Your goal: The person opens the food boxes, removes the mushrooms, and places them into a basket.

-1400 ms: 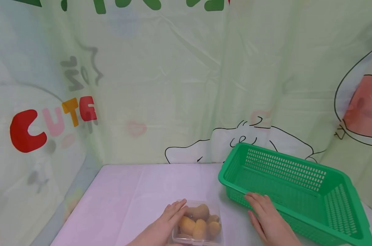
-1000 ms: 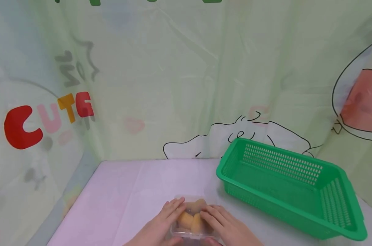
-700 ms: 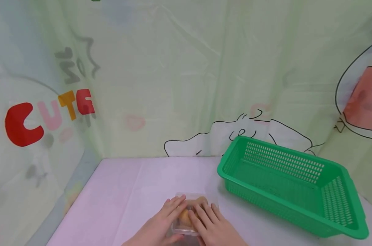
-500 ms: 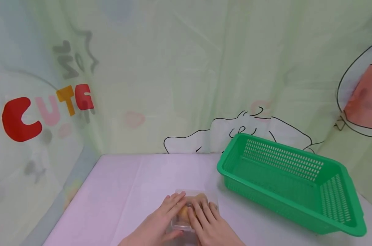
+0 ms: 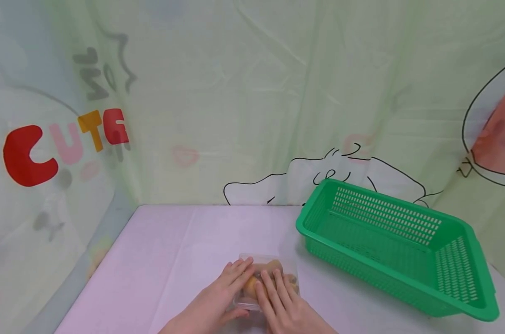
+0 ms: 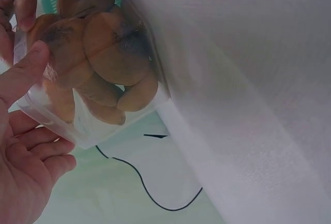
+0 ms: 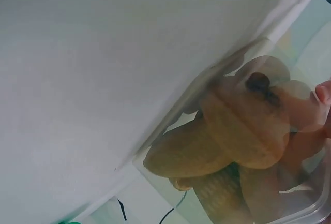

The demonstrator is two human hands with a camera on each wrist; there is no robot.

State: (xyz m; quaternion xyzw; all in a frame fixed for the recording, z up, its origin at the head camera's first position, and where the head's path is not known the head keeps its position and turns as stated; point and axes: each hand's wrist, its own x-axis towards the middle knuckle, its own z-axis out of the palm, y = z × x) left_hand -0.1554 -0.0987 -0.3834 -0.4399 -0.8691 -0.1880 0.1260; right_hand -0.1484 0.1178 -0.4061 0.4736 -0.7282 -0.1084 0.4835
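Note:
A clear plastic box (image 5: pixel 247 304) stands on the table near its front side. Several rounded, tan-brown pieces (image 6: pixel 111 53) fill it and show through its walls. My left hand (image 5: pixel 212 299) lies along the box's left side, fingers stretched over the lid's edge. In the left wrist view its thumb (image 6: pixel 31 61) sits against the box wall. Across the lid's right part, my right hand (image 5: pixel 286 304) rests with fingers nearly straight and slightly spread. That hand covers part of the contents in the head view; the right wrist view shows brown pieces (image 7: pixel 248 125) through the side.
A green plastic basket (image 5: pixel 361 269) with slotted walls stands to the right, behind my right hand. The table has a pale pink cover (image 5: pixel 152 260). Behind it hangs a light green printed curtain (image 5: pixel 219 102), and another sheet closes off the left side.
My right hand has come from beside the basket leftwards onto the box lid and stayed there. My left hand keeps its place on the box. The head view has tilted downward slightly.

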